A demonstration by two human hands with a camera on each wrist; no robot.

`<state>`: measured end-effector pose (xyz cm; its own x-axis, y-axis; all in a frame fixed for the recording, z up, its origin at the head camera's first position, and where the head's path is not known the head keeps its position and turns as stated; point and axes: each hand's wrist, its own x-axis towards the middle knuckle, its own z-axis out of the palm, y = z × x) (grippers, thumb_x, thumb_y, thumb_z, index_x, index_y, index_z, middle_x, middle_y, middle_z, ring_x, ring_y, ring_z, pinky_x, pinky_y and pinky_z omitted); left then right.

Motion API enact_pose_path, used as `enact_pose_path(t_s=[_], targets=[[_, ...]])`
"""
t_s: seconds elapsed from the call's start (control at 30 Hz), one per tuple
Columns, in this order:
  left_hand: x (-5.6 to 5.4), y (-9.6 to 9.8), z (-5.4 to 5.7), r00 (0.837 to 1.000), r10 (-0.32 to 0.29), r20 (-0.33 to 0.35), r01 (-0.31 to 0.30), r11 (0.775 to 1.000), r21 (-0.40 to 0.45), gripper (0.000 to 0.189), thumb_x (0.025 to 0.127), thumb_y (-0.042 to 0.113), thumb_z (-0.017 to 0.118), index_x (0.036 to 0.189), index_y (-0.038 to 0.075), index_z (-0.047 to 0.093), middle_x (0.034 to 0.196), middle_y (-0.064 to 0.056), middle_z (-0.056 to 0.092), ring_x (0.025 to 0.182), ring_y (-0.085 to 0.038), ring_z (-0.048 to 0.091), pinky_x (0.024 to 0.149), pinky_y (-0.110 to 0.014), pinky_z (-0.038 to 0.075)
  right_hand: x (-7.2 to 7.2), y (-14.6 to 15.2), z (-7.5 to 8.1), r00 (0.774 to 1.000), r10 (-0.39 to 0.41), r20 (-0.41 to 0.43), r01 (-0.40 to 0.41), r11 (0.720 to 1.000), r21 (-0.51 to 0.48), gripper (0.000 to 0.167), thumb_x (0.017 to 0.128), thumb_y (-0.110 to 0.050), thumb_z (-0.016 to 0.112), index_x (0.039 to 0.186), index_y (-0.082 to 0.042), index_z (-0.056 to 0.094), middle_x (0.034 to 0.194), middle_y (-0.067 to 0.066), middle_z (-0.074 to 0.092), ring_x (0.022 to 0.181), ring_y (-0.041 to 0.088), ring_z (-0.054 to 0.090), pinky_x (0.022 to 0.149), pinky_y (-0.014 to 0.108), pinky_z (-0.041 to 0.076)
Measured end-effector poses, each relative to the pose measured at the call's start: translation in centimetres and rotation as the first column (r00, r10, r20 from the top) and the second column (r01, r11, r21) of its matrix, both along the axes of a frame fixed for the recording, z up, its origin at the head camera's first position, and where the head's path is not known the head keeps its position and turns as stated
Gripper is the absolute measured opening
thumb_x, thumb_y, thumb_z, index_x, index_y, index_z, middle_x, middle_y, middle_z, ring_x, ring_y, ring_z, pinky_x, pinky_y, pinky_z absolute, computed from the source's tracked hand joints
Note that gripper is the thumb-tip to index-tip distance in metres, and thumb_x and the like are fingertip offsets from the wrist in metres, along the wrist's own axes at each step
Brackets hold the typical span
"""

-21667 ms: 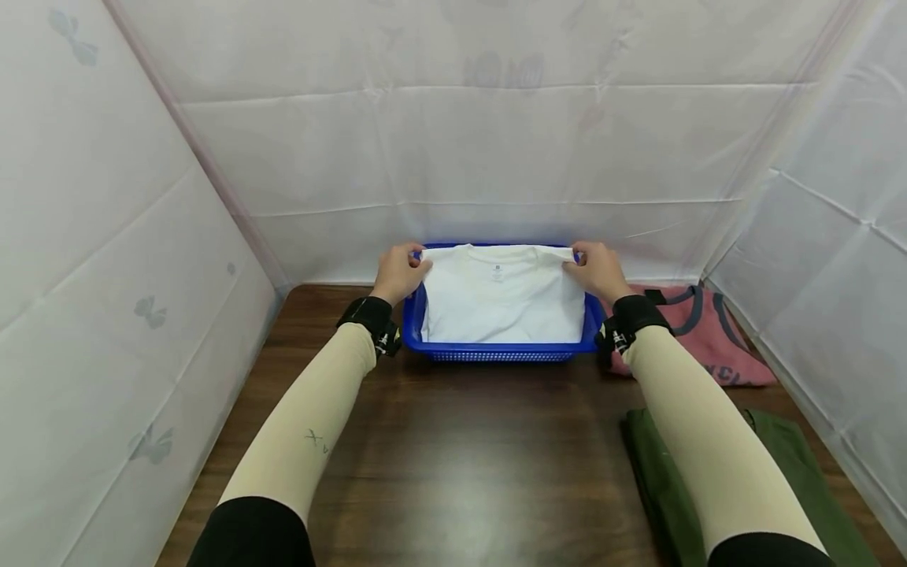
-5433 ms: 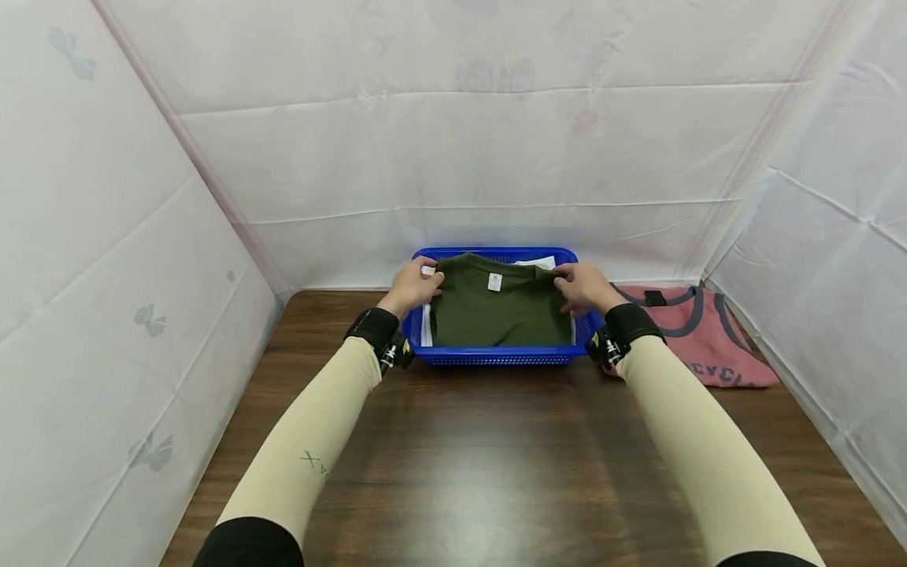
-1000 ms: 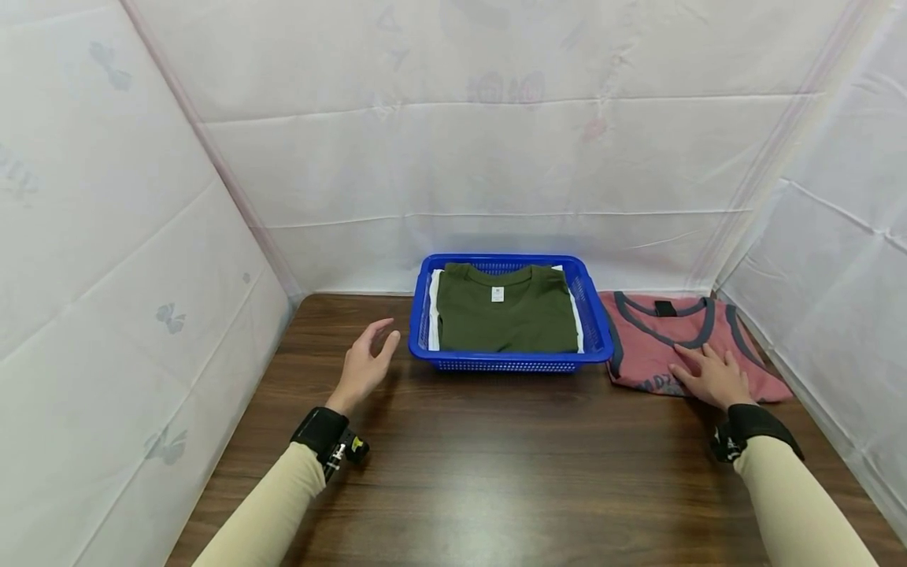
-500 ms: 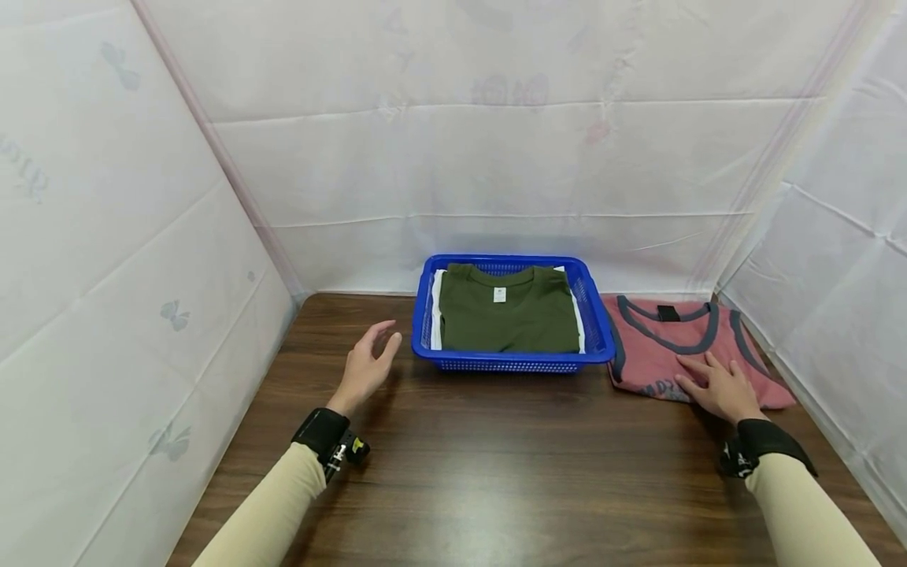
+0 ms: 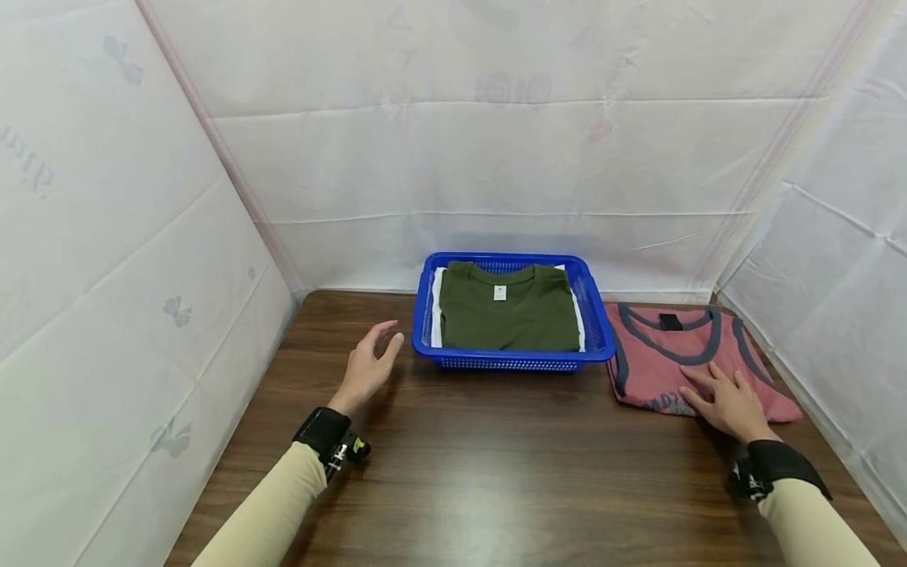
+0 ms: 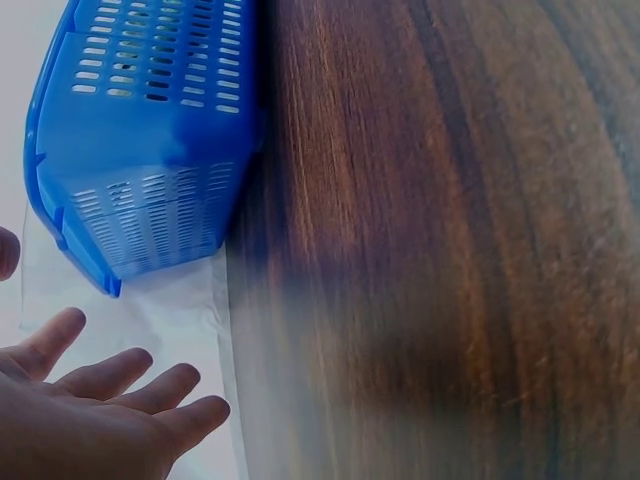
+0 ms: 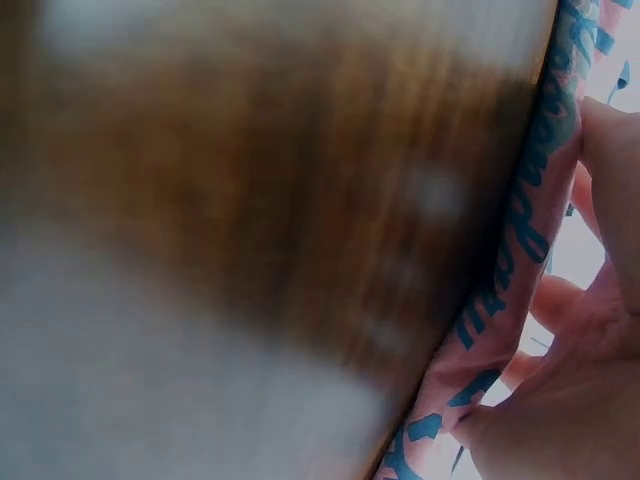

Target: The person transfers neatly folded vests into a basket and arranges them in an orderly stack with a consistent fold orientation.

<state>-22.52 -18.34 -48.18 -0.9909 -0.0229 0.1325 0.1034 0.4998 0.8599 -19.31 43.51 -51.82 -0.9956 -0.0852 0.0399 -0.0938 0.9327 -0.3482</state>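
Note:
My right hand (image 5: 733, 403) rests with spread fingers on a folded pink T-shirt (image 5: 655, 350) with dark grey trim and lettering. In the right wrist view, the fingertips touch the front of that pink T-shirt (image 7: 515, 270) near its folded edge. My left hand (image 5: 366, 366) hovers left of the blue basket (image 5: 520, 365), its fingers loosely bent, holding nothing. From the left wrist, the fingers of the left hand (image 6: 110, 410) show apart from the basket wall (image 6: 150, 140). Inside the basket a folded dark green T-shirt (image 5: 506, 319) lies over a white T-shirt (image 5: 435, 315).
The brown wooden table (image 5: 489, 465) stretches toward me in front of the basket. White sheeting stands behind as a back wall (image 5: 496, 165), with a left side wall (image 5: 120, 315) and a right side wall (image 5: 843, 315). The pink T-shirt lies close beside the basket's right end.
White and then green T-shirts came to lie in the basket. Over the last second the pink T-shirt slid slightly toward me beneath my right hand. The left hand stayed nearly still.

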Motion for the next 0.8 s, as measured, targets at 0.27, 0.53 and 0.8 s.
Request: enact_pose_path(t_s=[0.27, 0.53, 0.8], targets=[[0.1, 0.1, -0.4, 1.000, -0.005, 0.007, 0.005, 1.000, 0.009, 0.050, 0.107, 0.038, 0.055, 0.149, 0.011, 0.051, 0.153, -0.016, 0.050, 0.144, -0.034, 0.044, 0.116, -0.054, 0.037, 2.0, 0.0, -0.8, 0.994, 0.046, -0.096, -0.045, 0.999, 0.015, 0.056, 0.104, -0.040, 0.059, 0.144, -0.001, 0.055, 0.145, 0.049, 0.032, 0.139, 0.069, 0.018, 0.114, 0.076, 0.012], [0.0, 0.2, -0.6, 1.000, -0.004, 0.007, 0.004, 1.000, 0.013, 0.049, 0.107, 0.037, 0.055, 0.149, 0.012, 0.051, 0.152, -0.017, 0.051, 0.142, -0.035, 0.045, 0.115, -0.055, 0.038, 3.3, -0.3, -0.9, 0.994, 0.034, -0.103, -0.030, 0.999, 0.034, 0.054, 0.104, -0.039, 0.061, 0.144, -0.003, 0.056, 0.144, 0.049, 0.034, 0.138, 0.070, 0.017, 0.109, 0.079, 0.017], [-0.1, 0.4, -0.8, 1.000, -0.017, -0.009, 0.017, 1.000, 0.011, 0.051, 0.106, 0.038, 0.057, 0.148, 0.009, 0.052, 0.151, -0.017, 0.053, 0.140, -0.035, 0.049, 0.113, -0.054, 0.041, 4.0, -0.5, 0.6, 0.997, 0.058, -0.048, -0.054, 0.996, 0.066, 0.054, 0.099, -0.036, 0.069, 0.140, -0.002, 0.060, 0.140, 0.046, 0.044, 0.128, 0.068, 0.037, 0.104, 0.077, 0.029]])
